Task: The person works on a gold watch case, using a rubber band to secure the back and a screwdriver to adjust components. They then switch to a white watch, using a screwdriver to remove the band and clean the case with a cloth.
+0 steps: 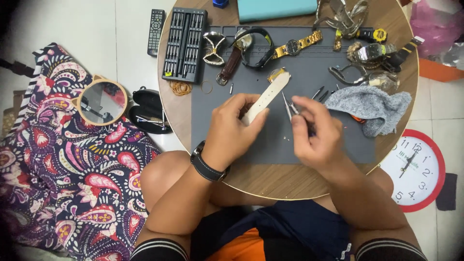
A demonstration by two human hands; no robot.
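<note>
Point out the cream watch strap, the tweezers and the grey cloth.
cream watch strap (270,94), head view, middle of the strap above the left hand.
tweezers (288,106), head view, metal tips beside the right hand.
grey cloth (369,104), head view, centre of the cloth.

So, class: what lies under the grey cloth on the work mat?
Under the grey cloth an orange piece pokes out at its lower edge, on the dark mat. The cloth covers the rest of it, so its kind cannot be told.

Round wooden table (285,181): grey mat (299,140), bit set (184,44), rubber bands (181,88), teal case (275,8).
</note>
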